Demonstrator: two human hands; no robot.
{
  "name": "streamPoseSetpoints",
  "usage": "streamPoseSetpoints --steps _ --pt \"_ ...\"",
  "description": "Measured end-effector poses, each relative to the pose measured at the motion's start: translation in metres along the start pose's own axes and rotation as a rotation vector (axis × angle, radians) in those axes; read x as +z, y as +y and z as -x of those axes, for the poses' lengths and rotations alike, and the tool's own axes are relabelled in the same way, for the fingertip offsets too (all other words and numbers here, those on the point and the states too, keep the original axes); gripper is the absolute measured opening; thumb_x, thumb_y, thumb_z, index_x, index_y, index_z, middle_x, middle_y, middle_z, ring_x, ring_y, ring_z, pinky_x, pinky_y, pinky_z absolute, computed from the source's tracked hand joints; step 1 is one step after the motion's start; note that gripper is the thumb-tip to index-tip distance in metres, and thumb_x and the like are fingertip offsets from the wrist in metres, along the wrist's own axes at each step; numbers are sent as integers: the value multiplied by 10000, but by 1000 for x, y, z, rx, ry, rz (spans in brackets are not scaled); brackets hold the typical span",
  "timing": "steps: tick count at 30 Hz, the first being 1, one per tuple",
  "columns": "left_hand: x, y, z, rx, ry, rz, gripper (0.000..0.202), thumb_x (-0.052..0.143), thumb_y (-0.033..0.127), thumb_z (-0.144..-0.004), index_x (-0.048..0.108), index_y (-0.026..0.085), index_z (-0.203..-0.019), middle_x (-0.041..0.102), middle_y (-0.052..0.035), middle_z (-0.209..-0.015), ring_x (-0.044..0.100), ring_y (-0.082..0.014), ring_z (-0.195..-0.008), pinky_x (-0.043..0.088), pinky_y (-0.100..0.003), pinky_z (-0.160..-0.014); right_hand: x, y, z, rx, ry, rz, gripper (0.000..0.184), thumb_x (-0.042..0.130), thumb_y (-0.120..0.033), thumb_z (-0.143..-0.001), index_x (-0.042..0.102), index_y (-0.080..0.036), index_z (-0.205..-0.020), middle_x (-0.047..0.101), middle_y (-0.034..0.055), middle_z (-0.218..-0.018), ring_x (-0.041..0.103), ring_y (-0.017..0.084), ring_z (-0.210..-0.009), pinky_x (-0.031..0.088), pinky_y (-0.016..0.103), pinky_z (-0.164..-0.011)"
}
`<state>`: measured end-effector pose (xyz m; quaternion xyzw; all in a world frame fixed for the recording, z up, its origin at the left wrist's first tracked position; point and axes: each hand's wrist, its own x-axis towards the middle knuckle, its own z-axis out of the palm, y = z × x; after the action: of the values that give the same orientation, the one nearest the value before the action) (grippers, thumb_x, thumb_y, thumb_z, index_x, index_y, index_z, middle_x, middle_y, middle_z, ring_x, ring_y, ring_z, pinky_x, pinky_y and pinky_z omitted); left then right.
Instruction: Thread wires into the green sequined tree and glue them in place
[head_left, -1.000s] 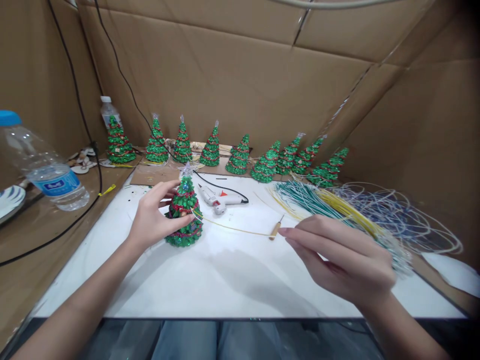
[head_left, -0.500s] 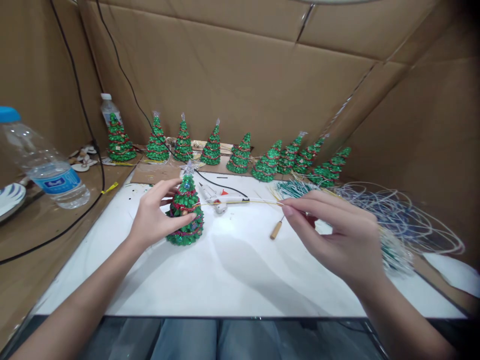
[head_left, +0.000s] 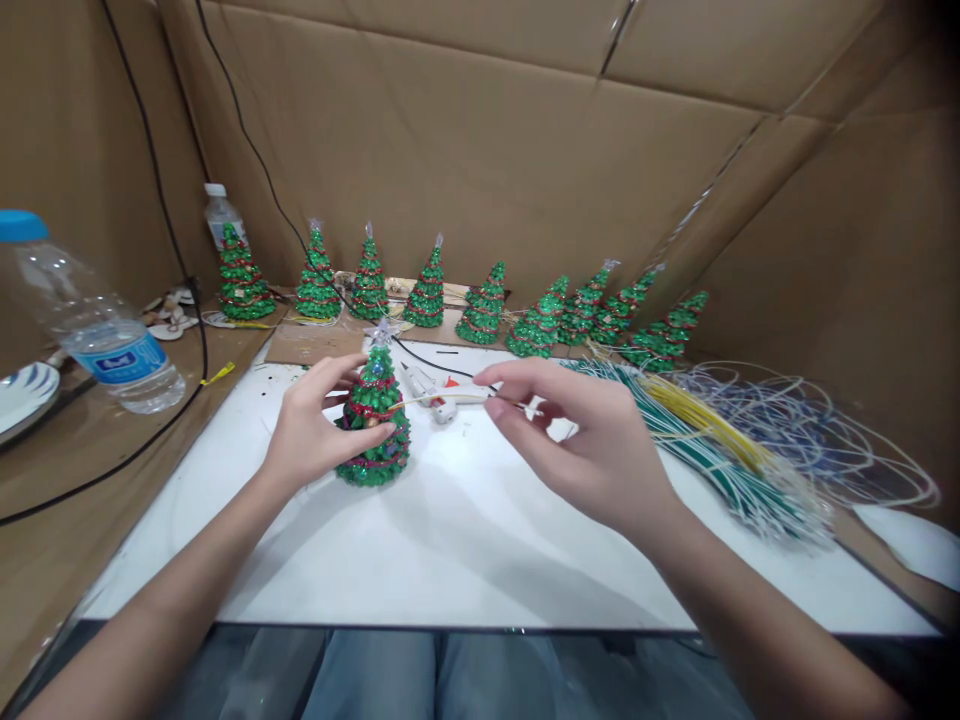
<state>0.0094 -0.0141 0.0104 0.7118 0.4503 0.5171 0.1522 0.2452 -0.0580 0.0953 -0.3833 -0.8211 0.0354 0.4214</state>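
Note:
A small green beaded Christmas tree [head_left: 374, 420] with red garland and a clear star on top stands on the white table [head_left: 450, 540]. My left hand [head_left: 315, 430] wraps around its left side, fingers closed on it. My right hand [head_left: 577, 440] pinches a thin yellow cord [head_left: 442, 397] that runs from my fingertips leftward to the tree. The hand is about a palm's width to the right of the tree.
A row of finished green trees [head_left: 487, 300] lines the back by the cardboard wall. A white glue gun [head_left: 435, 395] lies behind the tree. Bundles of green, yellow and white cords [head_left: 712, 440] spread at the right. Water bottles [head_left: 97, 330] and a plate [head_left: 22, 390] sit at the left.
My right hand has moved up and leftward toward the tree, drawing the yellow cord in with it. It now covers the small wooden-handled tool. My left hand stays on the tree.

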Motion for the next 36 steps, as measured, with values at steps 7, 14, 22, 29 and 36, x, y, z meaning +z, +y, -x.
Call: streamPoseSetpoints --steps 7,14,22,29,36 --pt "-3 -4 -2 -60 76 96 679 857 372 -579 616 200 -1190 679 -65 -1033 682 -220 -905 622 -343 -765 30 -6 -40 161 -209 -534 139 626 -279 -836 676 -150 -823 698 17 -756 595 81 -605 464 199 -513" --pt "-7 -7 -5 -89 146 104 701 861 380 -563 614 197 -1193 685 -57 -1031 681 -221 -915 627 -346 -768 56 -10 -78 56 -209 -401 167 556 -238 -880 596 -170 -732 643 -16 -652 551 78 -578 434 226 -570" --pt "-11 -2 -9 -177 253 219 740 876 359 -521 608 198 -1193 670 -43 -973 675 -211 -874 617 -356 -757 55 -26 -95 -93 -102 -195 165 531 -241 -899 620 -170 -780 618 -13 -719 543 104 -691 404 261 -692" --pt "-15 -5 -11 -196 321 298 734 877 327 -514 605 205 -1185 623 -15 -941 659 -178 -831 605 -317 -731 69 -25 -105 -154 -191 -114 160 527 -204 -896 608 -174 -761 611 -6 -701 550 119 -703 423 279 -704" --pt "-17 -13 -18 -296 402 478 563 809 353 -592 616 206 -1101 674 -35 -1009 685 -190 -850 592 -299 -712 55 -22 -91 -57 -86 -248 216 645 -277 -835 617 -195 -1033 641 -3 -847 565 110 -734 451 263 -689"
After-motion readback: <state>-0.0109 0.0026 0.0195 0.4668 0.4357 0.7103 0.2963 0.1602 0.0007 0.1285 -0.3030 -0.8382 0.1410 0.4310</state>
